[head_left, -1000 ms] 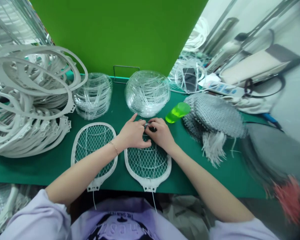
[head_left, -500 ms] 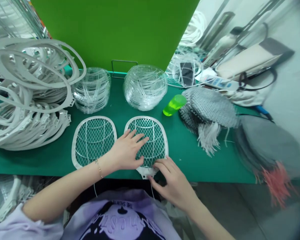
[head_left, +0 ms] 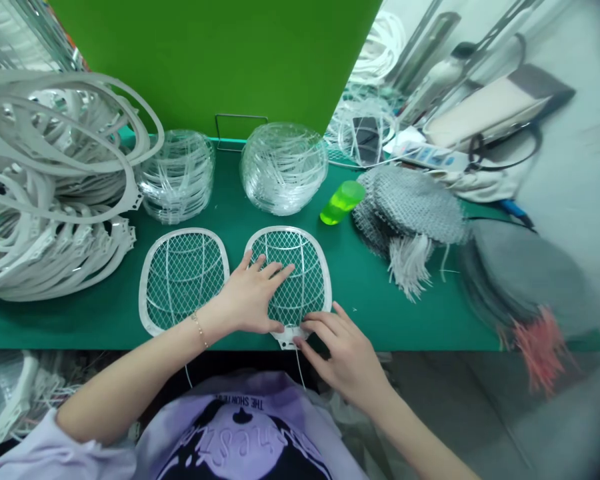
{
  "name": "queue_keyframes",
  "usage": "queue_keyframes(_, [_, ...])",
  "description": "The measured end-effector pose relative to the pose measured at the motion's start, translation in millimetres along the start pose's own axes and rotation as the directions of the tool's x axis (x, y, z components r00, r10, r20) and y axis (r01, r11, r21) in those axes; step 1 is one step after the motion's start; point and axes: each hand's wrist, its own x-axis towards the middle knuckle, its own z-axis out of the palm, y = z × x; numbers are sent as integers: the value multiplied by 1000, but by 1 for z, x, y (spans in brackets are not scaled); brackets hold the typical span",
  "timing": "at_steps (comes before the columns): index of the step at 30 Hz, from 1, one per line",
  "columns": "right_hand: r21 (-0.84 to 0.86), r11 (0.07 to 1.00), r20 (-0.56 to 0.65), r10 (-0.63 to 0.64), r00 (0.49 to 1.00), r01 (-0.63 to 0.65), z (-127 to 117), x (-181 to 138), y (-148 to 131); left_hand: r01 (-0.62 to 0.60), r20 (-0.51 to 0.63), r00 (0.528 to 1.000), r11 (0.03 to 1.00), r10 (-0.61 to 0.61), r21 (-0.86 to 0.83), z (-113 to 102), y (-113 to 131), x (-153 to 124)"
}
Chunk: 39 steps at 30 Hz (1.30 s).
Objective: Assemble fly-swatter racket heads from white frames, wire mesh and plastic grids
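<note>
In front of me lies a white-rimmed swatter head (head_left: 309,277) with a diamond-patterned metal mesh. My left hand (head_left: 250,295) rests on its left side, fingers spread across the mesh and thumb near the neck. At the lower right of the rim, my right hand (head_left: 347,350) pinches the neck, thumb below and fingers above. A thin white wire hangs from that neck past the table edge. Beside it on the left is a second swatter head (head_left: 187,270) of the same kind, partly covered by my left forearm, with another wire hanging below.
White plastic frames (head_left: 55,247) pile up at the left. Two stacks of clear rings, one left (head_left: 177,180) and one right (head_left: 283,173), stand behind. A green cylinder (head_left: 343,202), grey mesh sheets (head_left: 415,203) and dark round sheets (head_left: 527,280) lie rightward; a green panel (head_left: 215,60) rises behind.
The whole view has shifted slightly. My left thumb has come down closer to the neck of the swatter head, and my right hand stays at the neck's right side.
</note>
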Motion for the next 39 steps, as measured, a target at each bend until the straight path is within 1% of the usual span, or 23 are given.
queue_keyframes(6, [-6,999,15,40,999,-40,-2,3,-5,19,55,998,1000,-17,-19,-8,3,3])
queue_keyframes(9, [-1,998,10,67,998,-67,-1,2,-6,26,57,998,999,-25,-24,-9,4,4])
queue_keyframes(13, [-3,997,-2,82,997,-82,1,-1,-8,32,51,998,999,-31,-23,-7,6,5])
queue_keyframes(15, [-2,994,2,110,994,-110,2,-1,-8,42,46,998,999,-41,-12,-6,8,6])
queue_keyframes(17, [21,990,23,135,991,-136,1,2,-10,65,50,997,998,-65,-1,-6,12,8])
queue_keyframes(19, [79,985,49,152,987,-156,-2,9,-12,98,65,993,995,-98,2,-8,18,10])
queue_keyframes(21, [134,973,21,187,982,-189,-9,21,-12,128,85,988,992,-127,0,-11,23,12])
queue_keyframes(23, [172,953,-90,268,959,-250,-22,31,-3,144,95,985,990,-143,0,-12,25,11])
queue_keyframes(24, [178,941,-173,319,932,-289,-31,34,8,146,99,984,989,-145,-3,-11,24,10])
queue_keyframes(25, [172,926,-267,372,889,-336,-41,33,24,147,101,984,989,-145,-12,-10,21,9])
queue_keyframes(26, [152,905,-370,424,827,-396,-54,29,45,146,98,985,989,-143,-27,-8,18,7])
queue_keyframes(27, [125,870,-476,474,741,-476,-70,20,71,140,89,987,989,-136,-46,-6,14,5])
queue_keyframes(28, [83,816,-583,506,636,-572,-87,8,99,127,69,990,990,-123,-63,-3,11,3])
queue_keyframes(29, [72,722,-670,546,503,-688,-105,-7,129,104,29,994,992,-102,-74,-1,9,0])
queue_keyframes(30, [93,586,-724,594,349,-805,-123,-23,158,66,-29,997,995,-68,-75,0,8,-3])
queue_keyframes(31, [122,426,-733,647,208,-897,-140,-40,185,10,-92,996,998,-17,-70,2,9,-7])
queue_keyframes(32, [148,340,-714,687,138,-929,-154,-55,209,-60,-146,988,996,51,-58,3,11,-11])
queue_keyframes(33, [165,285,-701,707,90,-944,-166,-67,228,-139,-180,975,989,128,-47,4,15,-17])
queue_keyframes(34, [174,247,-671,738,69,-953,-175,-77,244,-214,-192,960,976,203,-39,6,18,-22])
queue_keyframes(36, [172,235,-614,785,83,-957,-185,-86,264,-315,-159,939,948,305,-46,12,24,-33])
queue_keyframes(37, [163,242,-589,802,103,-956,-187,-87,270,-329,-131,939,943,320,-55,15,24,-38])
queue_keyframes(39, [138,277,-563,812,155,-951,-190,-87,279,-314,-93,947,947,307,-64,21,20,-47])
